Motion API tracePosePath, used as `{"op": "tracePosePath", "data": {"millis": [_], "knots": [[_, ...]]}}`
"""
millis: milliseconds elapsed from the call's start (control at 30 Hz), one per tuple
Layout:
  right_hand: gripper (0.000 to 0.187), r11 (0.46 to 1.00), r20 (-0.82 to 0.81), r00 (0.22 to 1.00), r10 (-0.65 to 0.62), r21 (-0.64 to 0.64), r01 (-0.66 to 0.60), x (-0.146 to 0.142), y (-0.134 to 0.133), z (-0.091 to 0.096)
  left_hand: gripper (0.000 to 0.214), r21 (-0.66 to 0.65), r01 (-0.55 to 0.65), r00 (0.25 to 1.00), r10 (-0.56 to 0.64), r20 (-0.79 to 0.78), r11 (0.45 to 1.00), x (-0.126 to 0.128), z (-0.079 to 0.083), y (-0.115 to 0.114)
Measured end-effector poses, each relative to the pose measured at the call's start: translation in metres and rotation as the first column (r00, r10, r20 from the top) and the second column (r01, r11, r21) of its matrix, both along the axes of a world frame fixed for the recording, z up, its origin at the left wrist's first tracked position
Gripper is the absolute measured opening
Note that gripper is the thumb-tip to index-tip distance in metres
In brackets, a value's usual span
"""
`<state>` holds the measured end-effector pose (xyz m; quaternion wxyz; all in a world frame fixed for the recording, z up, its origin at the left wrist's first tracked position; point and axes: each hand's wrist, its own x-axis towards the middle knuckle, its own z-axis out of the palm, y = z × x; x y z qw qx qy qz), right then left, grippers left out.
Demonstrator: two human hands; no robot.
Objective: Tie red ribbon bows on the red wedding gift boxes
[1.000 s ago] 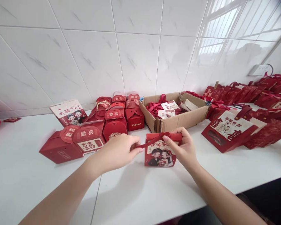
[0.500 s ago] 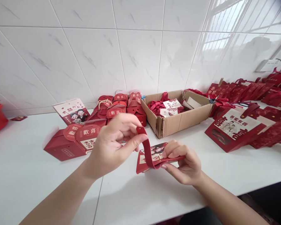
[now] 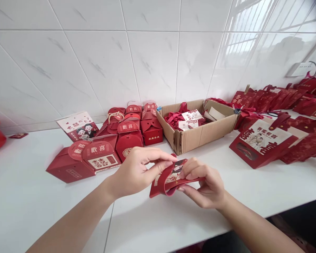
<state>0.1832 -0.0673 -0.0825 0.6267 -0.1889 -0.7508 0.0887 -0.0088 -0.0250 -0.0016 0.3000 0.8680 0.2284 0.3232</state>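
Note:
Between my hands is a small red gift box (image 3: pixel 156 188) with a printed picture on its face, tilted above the white table. My right hand (image 3: pixel 204 182) grips its upper edge, thumb below and fingers on the printed side. A red strap handle (image 3: pixel 162 182) comes out at that edge and bends back in a loop. My left hand (image 3: pixel 144 168) pinches the free end of this strap between thumb and fingers, close over the printed face. A small gold-coloured fastener (image 3: pixel 176 178) shows by my right fingertips. My right fingers hide part of the box.
Red gift boxes (image 3: pixel 102 156) stand at the left on the white table (image 3: pixel 137 225). Behind my hands is a cardboard box (image 3: pixel 205 135) of red ribbons and cards. Red handled boxes (image 3: pixel 260 140) line the right side. A tiled wall (image 3: pixel 152 66) bounds the back.
My left hand has brought the strap's free end down and to the right, toward the printed face, so the strap now curls into a loop. My right hand keeps its grip.

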Motion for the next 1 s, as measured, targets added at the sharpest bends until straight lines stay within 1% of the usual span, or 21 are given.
{"op": "tracePosePath", "data": {"millis": [100,167,200,267,333,400,500,567,700,867,1000], "knots": [[0.030,1.000,-0.004,1.000,0.008,-0.013,-0.008,0.000,0.001,0.000,0.027,-0.055,0.041,0.998,-0.043,-0.039,0.998,-0.004,0.001,0.001],[0.030,1.000,-0.006,1.000,0.011,-0.015,-0.011,-0.001,0.001,0.001,0.029,-0.053,0.086,0.994,-0.090,-0.067,0.995,-0.005,0.002,0.001],[0.029,1.000,-0.008,1.000,0.011,-0.014,-0.011,-0.001,0.001,0.001,0.028,-0.039,0.085,0.993,-0.088,-0.078,0.996,-0.005,0.002,0.000],[0.029,1.000,-0.015,1.000,0.007,-0.014,-0.008,-0.001,0.001,0.000,0.022,-0.007,0.021,0.996,-0.022,-0.082,1.000,-0.004,0.002,-0.002],[0.029,1.000,-0.023,1.000,0.000,-0.016,0.000,0.000,0.001,-0.001,0.016,-0.014,-0.076,0.995,0.075,-0.066,0.997,-0.002,0.002,-0.005],[0.029,1.000,-0.027,1.000,-0.010,-0.019,0.009,0.000,0.002,-0.002,0.016,-0.107,-0.118,0.992,0.112,-0.060,0.987,0.001,0.003,-0.008],[0.032,1.000,-0.029,0.999,-0.016,-0.027,0.015,0.001,0.002,-0.003,0.016,-0.297,-0.081,0.996,0.062,-0.072,0.951,0.003,0.004,-0.011],[0.032,0.999,-0.035,0.999,-0.014,-0.036,0.013,0.001,0.002,-0.003,0.015,-0.334,-0.069,0.995,0.042,-0.086,0.940,0.004,0.005,-0.011],[0.032,0.999,-0.047,0.999,-0.012,-0.049,0.010,0.000,0.002,-0.002,0.015,-0.284,-0.076,0.991,0.042,-0.125,0.956,0.003,0.008,-0.011],[0.031,0.998,-0.045,0.999,-0.028,-0.051,0.026,0.001,0.002,-0.003,0.014,-0.204,-0.054,0.989,0.025,-0.144,0.977,0.001,0.009,-0.012],[0.033,0.998,-0.042,0.999,-0.026,-0.053,0.023,0.001,0.002,-0.004,0.015,-0.178,-0.059,0.985,0.028,-0.172,0.982,0.000,0.009,-0.015]]}}
